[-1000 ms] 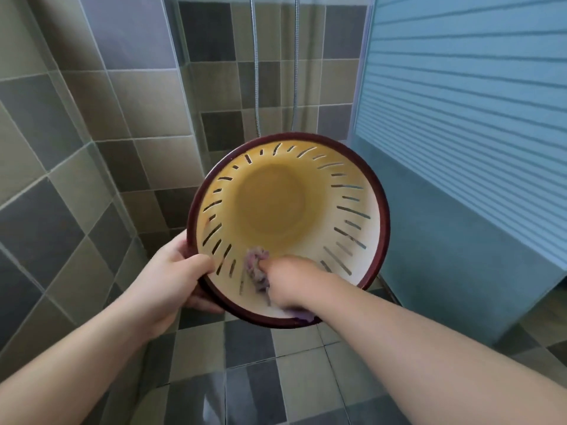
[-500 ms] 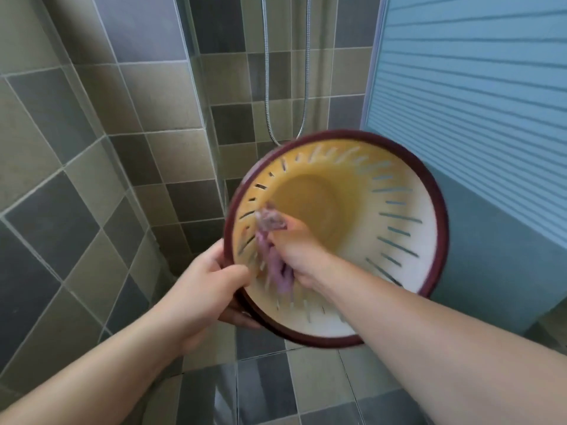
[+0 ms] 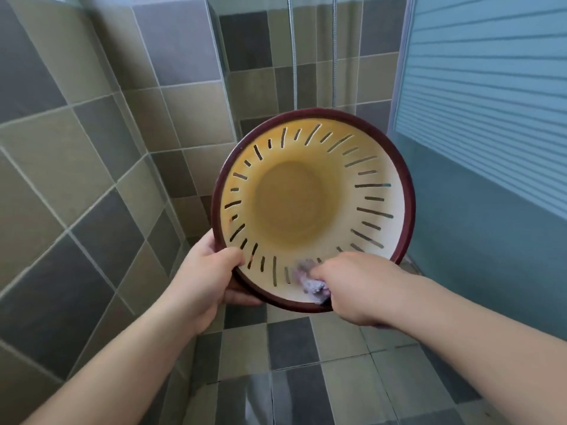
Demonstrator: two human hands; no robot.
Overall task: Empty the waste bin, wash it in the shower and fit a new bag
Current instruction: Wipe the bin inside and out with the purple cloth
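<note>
The waste bin (image 3: 294, 210) is cream-yellow inside with slotted walls and a dark red rim. It is tipped so its open mouth faces me, held up above the shower floor. My left hand (image 3: 205, 277) grips the rim at the lower left, thumb inside and fingers behind. My right hand (image 3: 352, 283) holds a small purple cloth (image 3: 311, 285) and presses it against the bin's lower inner wall near the rim. The bin holds nothing else inside.
Tiled walls in grey and olive close in on the left and back. A shower hose (image 3: 293, 56) hangs on the back wall. A frosted blue glass panel (image 3: 491, 118) stands on the right. The tiled floor (image 3: 306, 363) below looks wet.
My right hand has swept the cloth from the bin's left inner wall down to the lower wall near the rim. The bin has tilted back a little; my left hand keeps its grip.
</note>
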